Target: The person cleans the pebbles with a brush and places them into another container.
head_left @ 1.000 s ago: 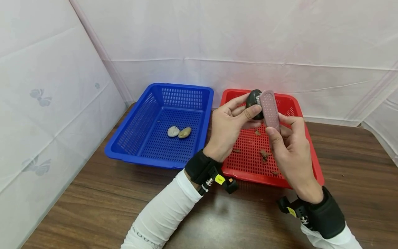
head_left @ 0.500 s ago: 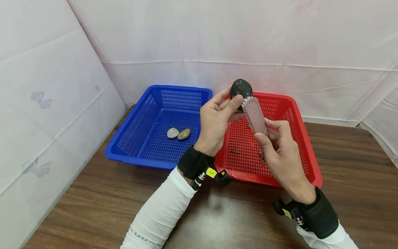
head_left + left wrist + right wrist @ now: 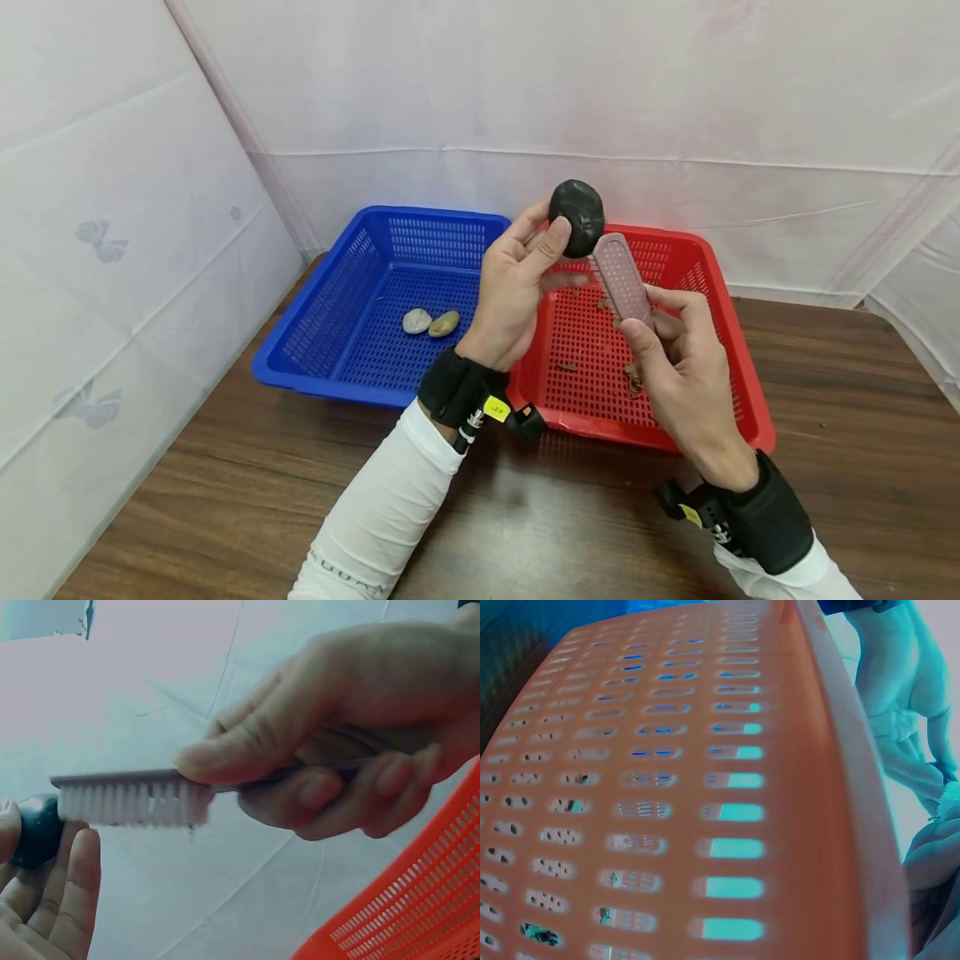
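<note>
My left hand [image 3: 510, 279] pinches a smooth dark stone [image 3: 577, 218] between thumb and fingers, above the back left of the red basket [image 3: 712, 333]. My right hand [image 3: 686, 375] grips a pink brush [image 3: 621, 275] by its handle, its head tilted up toward the stone's lower right edge. In the left wrist view the white bristles of the brush [image 3: 131, 802] face down, and the head's tip overlaps the stone [image 3: 39, 829]. Brown bits of dirt [image 3: 632, 379] lie on the red basket's floor. The right wrist view is mostly filled by the perforated basket wall [image 3: 795, 787].
A blue basket [image 3: 300, 379] stands to the left, holding a white stone [image 3: 416, 321] and a tan stone [image 3: 444, 323]. Both baskets sit on a brown wooden table [image 3: 225, 483]. White sheeting [image 3: 480, 83] hangs behind and on the left.
Both hands have moved left, and the left one has risen. The stone has turned its broad face to the head camera, and the brush's bristles have come away from that face to its lower edge.
</note>
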A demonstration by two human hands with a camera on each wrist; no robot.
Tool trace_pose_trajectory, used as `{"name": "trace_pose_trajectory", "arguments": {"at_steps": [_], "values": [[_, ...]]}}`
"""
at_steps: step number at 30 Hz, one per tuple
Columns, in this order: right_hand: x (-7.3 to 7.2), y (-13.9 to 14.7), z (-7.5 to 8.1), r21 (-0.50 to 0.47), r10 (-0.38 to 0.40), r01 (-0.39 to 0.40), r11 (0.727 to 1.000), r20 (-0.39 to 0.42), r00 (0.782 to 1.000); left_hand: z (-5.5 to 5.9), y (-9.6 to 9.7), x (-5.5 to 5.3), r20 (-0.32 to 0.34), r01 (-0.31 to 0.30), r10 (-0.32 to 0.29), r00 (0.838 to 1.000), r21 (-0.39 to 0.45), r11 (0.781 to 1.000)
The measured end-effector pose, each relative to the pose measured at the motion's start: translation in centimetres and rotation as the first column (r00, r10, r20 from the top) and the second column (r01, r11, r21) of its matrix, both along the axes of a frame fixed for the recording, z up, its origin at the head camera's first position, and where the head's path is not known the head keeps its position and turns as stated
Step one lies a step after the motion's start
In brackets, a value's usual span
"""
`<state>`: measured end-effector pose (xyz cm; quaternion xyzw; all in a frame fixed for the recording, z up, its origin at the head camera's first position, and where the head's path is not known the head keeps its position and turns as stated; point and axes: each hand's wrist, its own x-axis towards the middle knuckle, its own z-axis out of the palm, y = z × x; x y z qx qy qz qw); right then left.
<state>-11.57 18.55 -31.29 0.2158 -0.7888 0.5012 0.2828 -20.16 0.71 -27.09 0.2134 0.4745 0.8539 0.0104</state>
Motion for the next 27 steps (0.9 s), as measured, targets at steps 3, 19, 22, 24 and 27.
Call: {"name": "trace_pose_trajectory", "arguments": {"at_steps": [3,19,22,24,27], "values": [[0.1,0.1,-0.1,-0.014,0.002,-0.002,1.000,-0.008,1.000,0.0,0.2,0.1,0.020,0.067,-0.066,0.998,-0.019,0.998],[-0.2,0.8,0.0,0.013,-0.011,0.012,1.000,-0.056,0.998,-0.1,1.0,0.4,0.050,0.184,-0.184,0.982,0.013,0.983],[-0.3,0.9,0.0,0.051,-0.018,0.023,0.998,-0.101,0.995,-0.3,1.0,0.4,0.044,0.194,-0.192,0.980,-0.028,0.981],[-0.4,1.1,0.2,0.046,-0.035,0.040,0.998,-0.118,0.992,-0.3,0.9,0.4,0.032,0.217,-0.215,0.976,-0.076,0.973],[-0.5,1.6,0.7,-0.008,-0.088,0.088,0.996,-0.107,0.990,-0.3,0.9,0.5,0.015,0.284,-0.285,0.959,-0.125,0.951]]}}
